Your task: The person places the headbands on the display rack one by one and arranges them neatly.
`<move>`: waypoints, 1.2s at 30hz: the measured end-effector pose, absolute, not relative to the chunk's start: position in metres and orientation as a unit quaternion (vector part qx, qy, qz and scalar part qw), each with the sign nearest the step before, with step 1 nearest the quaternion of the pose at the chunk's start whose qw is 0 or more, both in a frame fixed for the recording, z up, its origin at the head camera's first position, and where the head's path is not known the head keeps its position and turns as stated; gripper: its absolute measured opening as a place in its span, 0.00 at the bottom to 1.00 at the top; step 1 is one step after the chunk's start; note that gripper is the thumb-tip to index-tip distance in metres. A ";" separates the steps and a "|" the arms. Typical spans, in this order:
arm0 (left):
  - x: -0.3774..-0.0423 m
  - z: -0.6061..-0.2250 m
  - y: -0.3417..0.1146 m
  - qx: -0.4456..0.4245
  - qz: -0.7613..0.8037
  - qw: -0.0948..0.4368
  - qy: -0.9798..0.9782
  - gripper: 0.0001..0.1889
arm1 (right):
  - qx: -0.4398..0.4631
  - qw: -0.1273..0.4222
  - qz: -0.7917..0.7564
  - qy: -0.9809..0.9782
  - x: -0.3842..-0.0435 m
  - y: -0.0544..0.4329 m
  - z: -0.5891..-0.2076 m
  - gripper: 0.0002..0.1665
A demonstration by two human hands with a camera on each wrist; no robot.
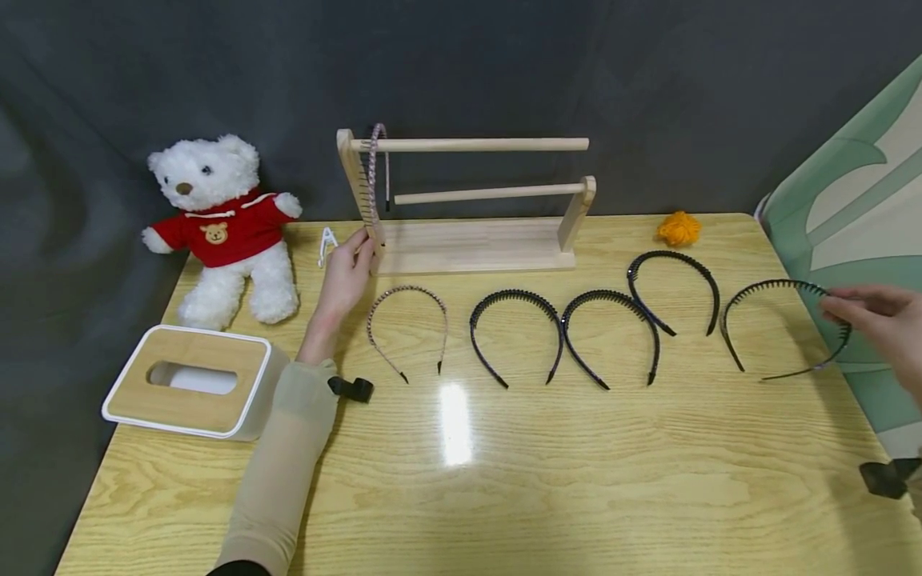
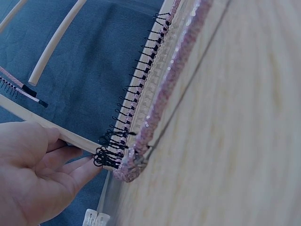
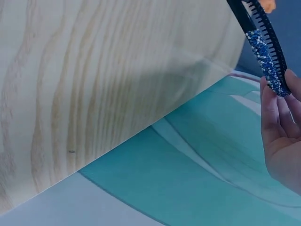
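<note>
At the far left of the row, my left hand (image 1: 348,272) grips the lower left end of the wooden rack (image 1: 468,244), thumb and fingers on its edge. A pink glittery headband (image 1: 372,172) hangs on the rack's upper bar. Another pink headband (image 1: 406,289) lies on the table close to this hand; its black teeth show large in the left wrist view. Over the table's right edge, my right hand (image 1: 882,320) pinches a black toothed headband (image 1: 774,285) by its curved top. Blue sequins (image 3: 265,59) cover part of that headband in the right wrist view.
Several dark headbands (image 1: 515,294) lie in the middle and right of the table (image 1: 576,488). A white teddy bear (image 1: 230,232), a tissue box (image 1: 248,384) and a white clip (image 1: 327,244) are at left. An orange flower-like ball (image 1: 679,230) sits at the back right.
</note>
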State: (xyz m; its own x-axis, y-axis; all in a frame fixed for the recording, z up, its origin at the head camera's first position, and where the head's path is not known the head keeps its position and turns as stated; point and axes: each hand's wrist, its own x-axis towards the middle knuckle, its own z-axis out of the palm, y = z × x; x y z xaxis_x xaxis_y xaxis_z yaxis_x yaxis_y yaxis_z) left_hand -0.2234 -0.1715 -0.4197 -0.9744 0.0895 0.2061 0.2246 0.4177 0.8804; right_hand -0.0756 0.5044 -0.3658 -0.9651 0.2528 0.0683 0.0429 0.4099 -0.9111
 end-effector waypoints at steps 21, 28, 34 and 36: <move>-0.224 -0.420 -0.171 -0.094 -0.517 0.071 -0.848 0.19 | -0.061 0.241 0.619 -0.745 -0.082 0.463 -0.333 0.15; -0.223 -0.419 -0.171 -0.092 -0.519 0.065 -0.847 0.20 | 0.043 0.167 0.770 -0.614 -0.086 0.456 -0.330 0.12; -0.223 -0.420 -0.172 -0.094 -0.516 0.068 -0.848 0.19 | 0.000 0.088 0.811 -0.578 -0.086 0.444 -0.321 0.18; -0.224 -0.420 -0.172 -0.096 -0.516 0.070 -0.848 0.18 | -0.013 0.069 0.825 -0.561 -0.086 0.439 -0.318 0.17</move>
